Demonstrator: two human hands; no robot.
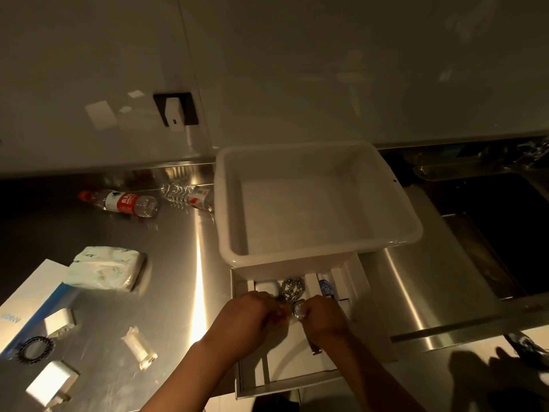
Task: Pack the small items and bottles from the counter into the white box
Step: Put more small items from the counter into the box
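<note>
Both hands met over a shallow divided tray point(300, 379) at the counter's near edge. Left hand point(243, 318) and right hand point(322, 318) each pinched a small shiny item point(298, 310); its identity was unclear. A silvery chain bundle point(292, 288) lay just beyond the fingers. The white box point(312, 251) sat on the tray's far end, hiding it. Bottles point(124, 203) lay far left; open steel lay between.

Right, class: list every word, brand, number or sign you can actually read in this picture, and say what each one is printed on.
"ANKER", seen upside down: on the white and blue box at the counter's left edge.
Red label with white characters on the lying bottle: too blurred to read.
Label on the second bottle: too blurred.
Print on the soft white packet: too small.
Nothing else legible.
</note>
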